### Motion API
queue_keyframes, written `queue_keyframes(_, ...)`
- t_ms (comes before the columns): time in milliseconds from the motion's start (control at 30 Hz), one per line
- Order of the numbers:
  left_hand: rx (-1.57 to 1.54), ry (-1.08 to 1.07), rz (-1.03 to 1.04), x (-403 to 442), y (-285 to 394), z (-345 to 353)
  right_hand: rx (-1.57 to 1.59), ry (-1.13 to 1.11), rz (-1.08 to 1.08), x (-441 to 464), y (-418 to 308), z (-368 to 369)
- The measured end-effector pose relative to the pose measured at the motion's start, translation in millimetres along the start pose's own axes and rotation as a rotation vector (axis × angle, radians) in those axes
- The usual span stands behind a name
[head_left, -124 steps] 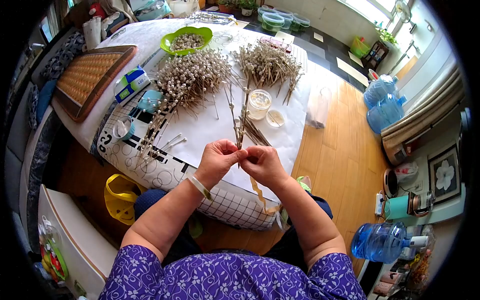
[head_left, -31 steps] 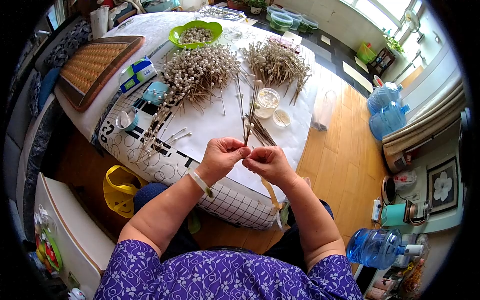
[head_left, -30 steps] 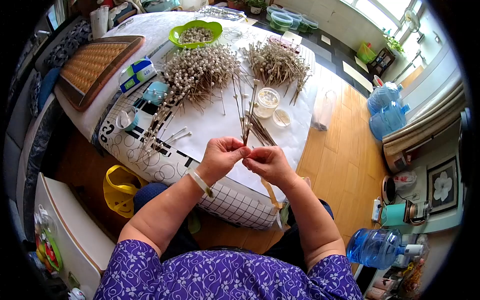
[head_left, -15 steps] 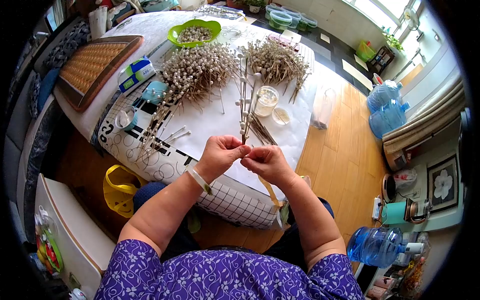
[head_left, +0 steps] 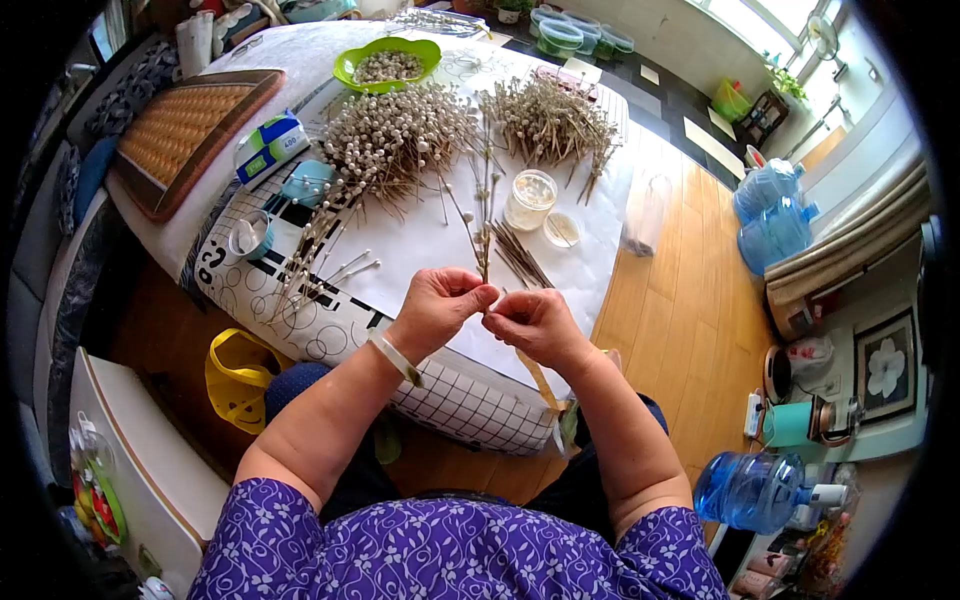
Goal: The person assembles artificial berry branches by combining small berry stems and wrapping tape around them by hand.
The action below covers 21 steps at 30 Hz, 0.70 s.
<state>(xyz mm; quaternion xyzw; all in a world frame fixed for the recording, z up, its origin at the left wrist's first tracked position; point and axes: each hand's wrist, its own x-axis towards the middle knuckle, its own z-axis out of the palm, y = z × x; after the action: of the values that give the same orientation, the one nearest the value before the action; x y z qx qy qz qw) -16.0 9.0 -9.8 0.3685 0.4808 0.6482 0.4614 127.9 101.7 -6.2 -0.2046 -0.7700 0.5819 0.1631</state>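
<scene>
Between thumb and fingers, my left hand (head_left: 442, 308) pinches the lower end of a budded stem bundle (head_left: 484, 215), which stands upright over the white paper. Just to its right, my right hand (head_left: 537, 325) is closed on the tan tape (head_left: 540, 380), whose tail hangs below the fingers. The fingertips of both hands nearly meet at the bundle's base. Beyond them lie a pile of white-budded stems (head_left: 395, 140) and a second pile (head_left: 555, 120). A round clear tub (head_left: 530, 197), its lid (head_left: 562, 230) and some bare brown sticks (head_left: 520, 256) are right of the bundle.
A green bowl (head_left: 387, 65) of buds is at the back of the table (head_left: 470, 425). On the left are a tissue pack (head_left: 271, 149), a light blue cup (head_left: 251, 236) and loose stems (head_left: 318, 245). A yellow bag (head_left: 238, 380) is below the table's left edge.
The budded bundle has turned in my left hand, so its branches spread differently. Both hands remain close together, with the tape still hanging from my right hand.
</scene>
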Motion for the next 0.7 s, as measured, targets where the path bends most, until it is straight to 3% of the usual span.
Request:
queue_keyframes(100,0.040,-0.010,-0.007,1,1,-2,0.125,0.054,-0.022,-2,-4,5)
queue_keyframes(267,-0.006,0.003,0.000,2,3,8,-0.193,0.040,-0.172,-1,-10,0)
queue_keyframes(467,0.061,-0.028,0.013,0,-3,-2,-0.007,0.024,-0.062,-1,-2,1)
queue_keyframes(700,0.003,-0.052,0.035,1,-6,-3,-0.022,0.050,-0.116,1,3,4)
